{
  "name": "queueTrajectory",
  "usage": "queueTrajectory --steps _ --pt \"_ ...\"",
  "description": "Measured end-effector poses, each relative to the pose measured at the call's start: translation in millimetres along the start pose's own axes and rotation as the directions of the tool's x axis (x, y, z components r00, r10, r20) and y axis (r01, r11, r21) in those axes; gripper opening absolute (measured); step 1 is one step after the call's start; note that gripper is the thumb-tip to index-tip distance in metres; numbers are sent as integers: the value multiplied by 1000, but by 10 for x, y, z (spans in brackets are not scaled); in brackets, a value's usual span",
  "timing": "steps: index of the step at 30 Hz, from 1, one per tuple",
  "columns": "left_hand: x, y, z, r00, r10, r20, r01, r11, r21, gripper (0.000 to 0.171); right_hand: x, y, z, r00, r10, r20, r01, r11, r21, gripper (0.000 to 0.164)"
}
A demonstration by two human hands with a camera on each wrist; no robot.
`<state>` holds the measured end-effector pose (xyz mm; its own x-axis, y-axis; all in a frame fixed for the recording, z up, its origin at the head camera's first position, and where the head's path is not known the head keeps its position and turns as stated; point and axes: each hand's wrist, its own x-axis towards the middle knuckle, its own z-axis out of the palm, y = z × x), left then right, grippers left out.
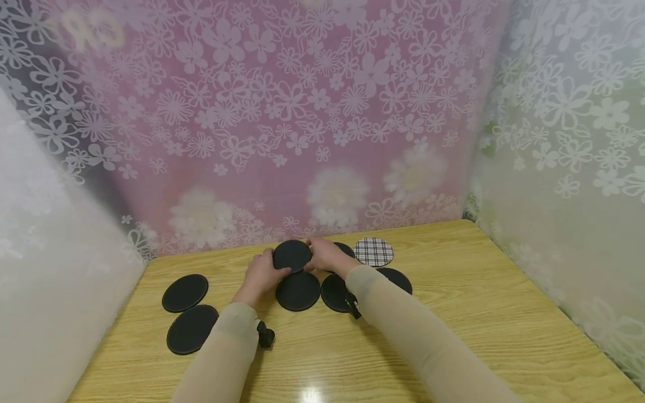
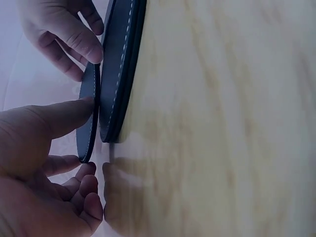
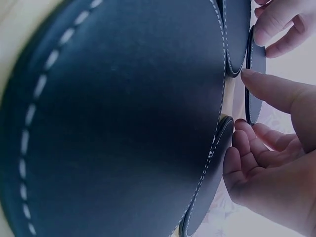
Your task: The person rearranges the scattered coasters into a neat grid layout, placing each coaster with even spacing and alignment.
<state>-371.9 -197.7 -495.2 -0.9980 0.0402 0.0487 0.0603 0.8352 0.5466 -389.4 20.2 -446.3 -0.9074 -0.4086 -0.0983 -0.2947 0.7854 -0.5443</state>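
Both hands grip one black round coaster (image 1: 292, 256) by its edge, near the back of the table. My left hand (image 1: 261, 273) has it from the left, thumb on the near rim; my right hand (image 1: 325, 254) has it from the right. White stitching runs along its rim in the left wrist view, where the coaster (image 2: 88, 128) appears edge-on. Just in front of it lies another black coaster (image 1: 298, 291). Under my right wrist, a black coaster (image 1: 332, 294) is partly covered, and a further one (image 1: 345, 249) shows behind that hand.
To the right lie a plaid coaster (image 1: 373, 252) and a black coaster (image 1: 398, 278), partly behind the right sleeve. Two black coasters, one farther (image 1: 185, 293) and one nearer (image 1: 191, 329), lie at left on the wooden table (image 1: 484, 302). Flowered curtains (image 1: 302, 123) surround the back and sides.
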Motion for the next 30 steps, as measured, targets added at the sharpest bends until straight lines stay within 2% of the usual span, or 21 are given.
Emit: queueTrajectory --steps 2,5,10,14,21,30 --pt "8 9 6 1000 -4 1 4 1000 -12 85 7 8 4 1000 4 -4 -4 1000 1 71" --pt "-126 196 -111 1000 -28 13 28 999 -41 83 14 15 9 1000 0 -13 0 1000 6 71" --pt "-211 319 -158 999 -37 -3 37 998 -53 79 11 16 15 999 -5 -34 6 1000 18 69" --pt "-199 327 -140 999 -48 4 48 998 -39 80 8 19 14 999 4 -34 -4 1000 6 67" --pt "-138 290 -109 996 -68 53 70 996 -48 78 31 48 9 999 -33 -26 29 990 -140 61" --pt "-182 335 -140 995 -69 73 71 997 -24 73 10 113 9 1000 -12 -16 10 993 -120 61"
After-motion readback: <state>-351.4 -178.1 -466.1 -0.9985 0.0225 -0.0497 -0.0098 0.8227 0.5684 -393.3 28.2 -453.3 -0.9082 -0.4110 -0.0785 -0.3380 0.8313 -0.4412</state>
